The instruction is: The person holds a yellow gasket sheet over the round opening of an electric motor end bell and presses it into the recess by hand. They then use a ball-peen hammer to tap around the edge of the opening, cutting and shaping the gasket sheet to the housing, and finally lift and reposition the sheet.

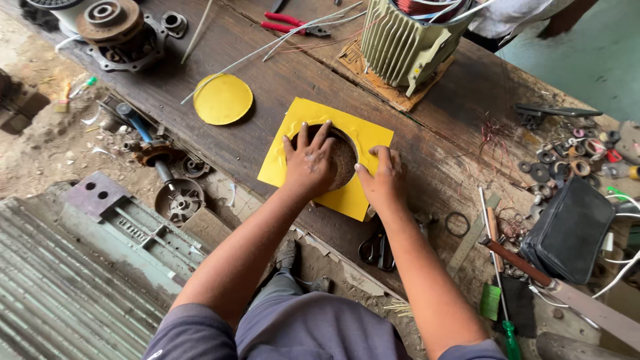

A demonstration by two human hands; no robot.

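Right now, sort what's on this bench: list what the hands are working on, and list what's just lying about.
In hand:
left hand, flat over the round hole
right hand, pressing the sheet's edge
yellow sheet with the hole cut in it

Lying about:
yellow disc
red pliers
finned motor housing
scissors
black pouch
washers
green screwdriver

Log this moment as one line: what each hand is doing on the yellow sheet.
left hand: flat over round hole | right hand: pressing yellow sheet edge | cut-out yellow disc: apart on wooden bench
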